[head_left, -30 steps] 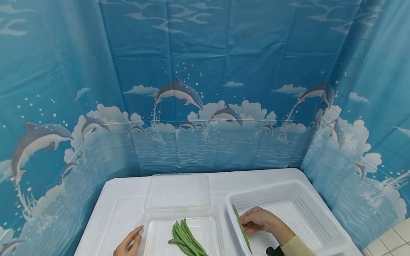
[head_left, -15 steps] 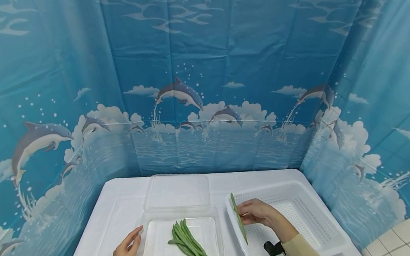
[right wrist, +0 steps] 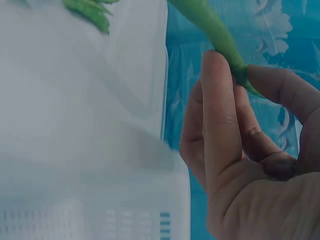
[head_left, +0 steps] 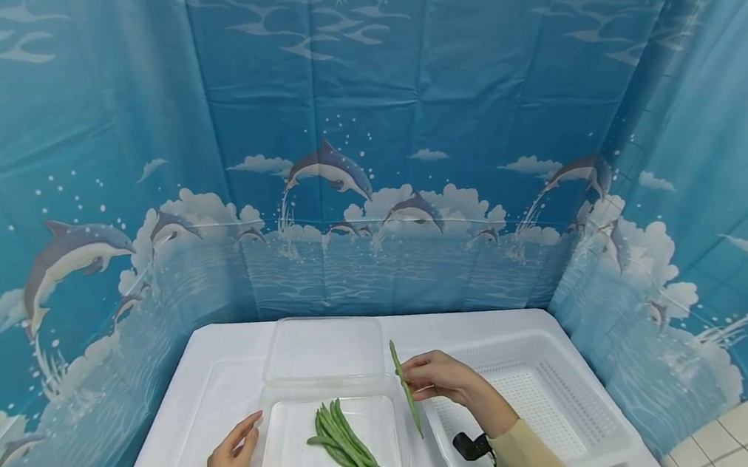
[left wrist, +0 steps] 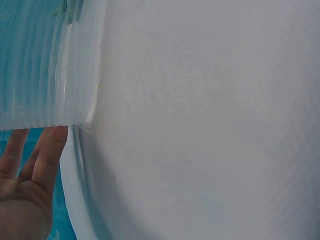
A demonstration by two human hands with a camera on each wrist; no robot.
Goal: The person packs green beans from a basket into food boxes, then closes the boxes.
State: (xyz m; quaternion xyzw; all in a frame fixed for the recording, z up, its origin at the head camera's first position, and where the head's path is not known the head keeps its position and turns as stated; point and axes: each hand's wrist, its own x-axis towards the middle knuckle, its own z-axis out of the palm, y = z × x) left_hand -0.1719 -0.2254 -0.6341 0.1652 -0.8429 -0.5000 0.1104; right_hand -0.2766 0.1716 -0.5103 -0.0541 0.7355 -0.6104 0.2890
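Note:
My right hand (head_left: 450,386) pinches a single green bean (head_left: 406,394) between thumb and fingers, above the gap between the clear box and the white basket. In the right wrist view the bean (right wrist: 220,35) has its thin tip between thumb and fingertips. A clear plastic box (head_left: 279,449) stands on the table with a small bundle of green beans (head_left: 345,440) lying in it. My left hand (head_left: 229,465) is at the box's left side, fingers extended. Those fingertips are right at the box wall in the left wrist view, where the hand (left wrist: 30,185) holds nothing.
A white perforated basket (head_left: 550,411) stands right of the box. Behind the box lies a clear lid (head_left: 324,349). The white-covered table (head_left: 224,350) is backed by a blue dolphin-print curtain (head_left: 367,152). A black wrist camera (head_left: 471,446) hangs by my right wrist.
My right hand has moved the green bean up and left, from over the basket to the gap beside the box. The left hand and the beans in the box stay put.

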